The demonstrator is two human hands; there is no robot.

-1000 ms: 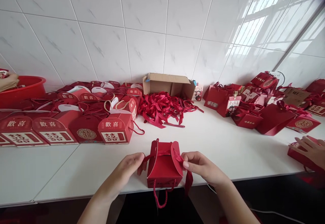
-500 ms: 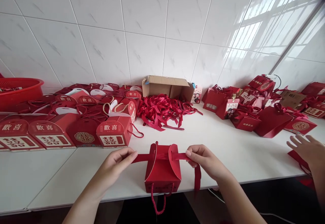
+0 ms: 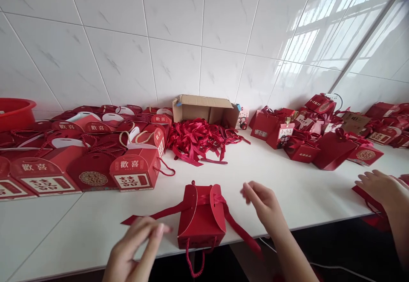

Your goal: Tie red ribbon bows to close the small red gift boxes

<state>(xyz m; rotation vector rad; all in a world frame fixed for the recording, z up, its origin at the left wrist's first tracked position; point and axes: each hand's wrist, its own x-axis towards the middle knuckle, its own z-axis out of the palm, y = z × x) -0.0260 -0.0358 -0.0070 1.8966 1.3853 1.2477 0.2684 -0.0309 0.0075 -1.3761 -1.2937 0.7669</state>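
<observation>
A red gift box (image 3: pixel 201 220) stands at the table's front edge, its curved flaps folded together on top and a twisted cord handle (image 3: pixel 194 265) hanging over the edge. A red ribbon (image 3: pixel 171 211) passes through the flaps, one tail out to the left, the other draping down to the right. My left hand (image 3: pixel 140 243) is left of the box, near the left tail, fingers apart and holding nothing. To the right of the box my right hand (image 3: pixel 260 199) hovers over the table, off the ribbon, its fingers partly curled and a little blurred.
Rows of red boxes (image 3: pixel 132 175) fill the left. A ribbon heap (image 3: pixel 204 139) spills from a cardboard box (image 3: pixel 204 102) at the back. Bow-tied boxes (image 3: pixel 302 150) stand at the right. Another person's hand (image 3: pixel 380 188) is at the far right. A red basin (image 3: pixel 15 116) is far left.
Both hands have let go of the ribbon ends, which now lie out to either side. My left hand has moved down and left. The view has shifted slightly.
</observation>
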